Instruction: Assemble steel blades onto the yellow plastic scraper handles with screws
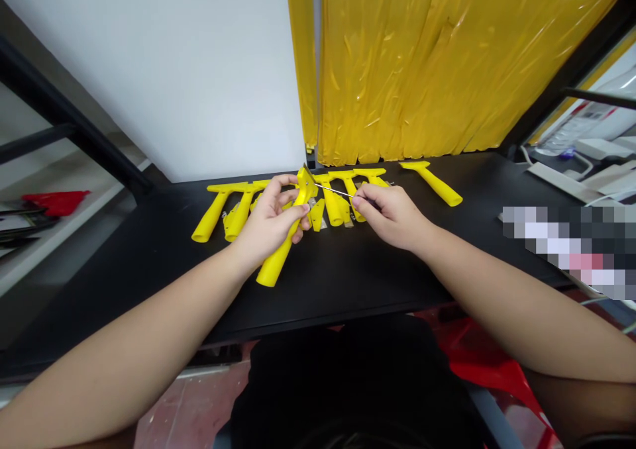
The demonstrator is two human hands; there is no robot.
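Observation:
My left hand point(271, 220) is closed around a yellow scraper point(278, 261) with a round, hollow handle, tilted with its head up. A dark blade edge shows at the top of the head. A thin screwdriver point(335, 190) is gripped in my right hand point(390, 214), its shaft reaching left to a small screw on the scraper's head; whether the tip sits in the screw I cannot tell. Behind my hands lie several more yellow scrapers point(211, 217) in a row. Small yellow plates point(317, 216) and clear packets lie among them, partly hidden by my left hand.
The black table point(387, 277) carries one scraper point(440, 185) apart at the right. A white panel point(213, 71) and a yellow plastic sheet point(397, 71) stand behind it. Black frame bars point(94, 151) rise at the left, and a cluttered shelf point(571, 181) adjoins the right.

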